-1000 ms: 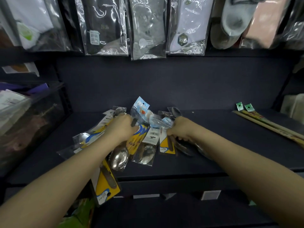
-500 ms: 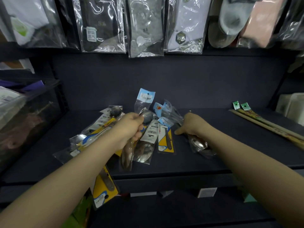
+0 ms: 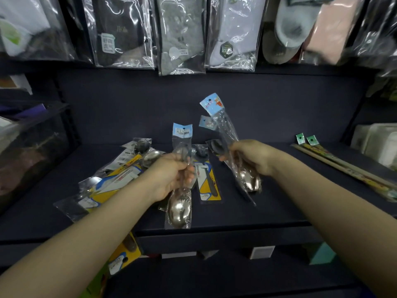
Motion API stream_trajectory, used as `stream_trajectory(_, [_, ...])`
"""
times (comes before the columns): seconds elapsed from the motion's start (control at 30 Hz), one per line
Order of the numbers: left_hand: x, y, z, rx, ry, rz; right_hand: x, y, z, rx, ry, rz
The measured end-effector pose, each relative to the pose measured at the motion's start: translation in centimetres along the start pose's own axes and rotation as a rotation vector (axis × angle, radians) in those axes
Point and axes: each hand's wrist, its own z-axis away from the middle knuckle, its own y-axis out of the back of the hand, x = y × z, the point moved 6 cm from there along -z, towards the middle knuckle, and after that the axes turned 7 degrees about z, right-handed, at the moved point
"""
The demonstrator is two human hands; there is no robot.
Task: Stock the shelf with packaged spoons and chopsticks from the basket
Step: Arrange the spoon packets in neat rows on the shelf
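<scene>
Your left hand [image 3: 169, 175] grips a spoon in a clear bag [image 3: 180, 190] around the handle, with the fingers curled tight. The round shiny end hangs down near the front edge of the shelf [image 3: 268, 214] and the blue paper tag points up. Your right hand [image 3: 251, 158] grips a second bagged spoon [image 3: 234, 151] the same way. Its tag has a little cartoon on it and tilts up and to the left. Another small blue tag peeks out just behind it, so you may be holding more than one bag there; it is hard to tell.

You hold each pack by the thin middle because that part fits in a fist. Holding one in each hand probably lets you sort them into their own spots.

Between your hands a yellow card pack [image 3: 207, 181] lies flat on the shelf. To the left is a messy pile of spoon packs [image 3: 116, 179], some on top of others. One yellow pack [image 3: 124, 254] hangs below the shelf edge under your left arm. It looks like it could fall.

Far to the right, the long chopstick packs [image 3: 343, 166] with green tags lie side by side, well apart from the spoons. That keeps the two kinds from mixing.

Bagged socks [image 3: 180, 39] hang in a row above. The basket is not clearly in view.
</scene>
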Motion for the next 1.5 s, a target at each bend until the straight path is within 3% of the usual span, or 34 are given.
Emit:
stream_trajectory(0.17, [0.2, -2.0, -0.6, -0.024, -0.077, 0.071, 0.6, -1.6, 0.6, -0.066, 0.003, -0.372])
stream_trajectory(0.4, [0.3, -4.9, -1.3, -0.009, -0.198, 0.016, -0.3, -3.0, 2.3, -0.135, 0.124, -0.286])
stream_trajectory(0.5, [0.2, -6.6, -1.3, -0.084, -0.270, -0.143, -0.3, -1.5, 2.5, -0.090, 0.137, -0.426])
stream_trajectory(0.6, [0.4, -8.2, -1.4, -0.187, -0.337, -0.302, -0.2, 0.8, 2.8, -0.041, 0.138, -0.416])
stream_trajectory(0.77, [-0.2, -11.2, -3.2, -0.254, -0.514, -0.950, 1.7, 6.1, 1.7, 0.170, 0.055, -0.397])
stream_trajectory(0.9, [-4.5, -12.6, -5.8, -0.583, -0.391, -1.584, 3.2, 8.9, -0.2, 0.234, -0.002, -0.242])
stream_trajectory(0.97, [-4.9, -12.2, -6.5, -0.617, -0.347, -1.721, 3.6, 9.7, -1.4, 0.257, -0.005, 0.017])
stream_trajectory(1.07, [-4.6, -11.3, -6.4, -0.637, -0.352, -1.731, 3.6, 10.5, -3.3, 0.312, 0.011, 0.512])
stream_trajectory(1.13, [-4.5, -10.0, -5.7, -0.655, -0.332, -1.696, 3.4, 9.9, -4.2, 0.287, 0.006, 0.701])
stream_trajectory(1.27, [-3.2, -7.3, -3.7, -0.617, -0.321, -1.581, 3.7, 8.0, -6.6, 0.235, -0.004, 0.858])
stream_trajectory(1.4, [-1.5, -6.0, -1.4, -0.493, -0.430, -1.518, 2.9, 5.4, -7.9, 0.273, 0.038, 0.966])
stream_trajectory(1.5, [0.8, -3.7, 1.4, -0.335, -0.581, -1.375, 0.4, 2.4, -6.6, 0.369, 0.276, 1.058])
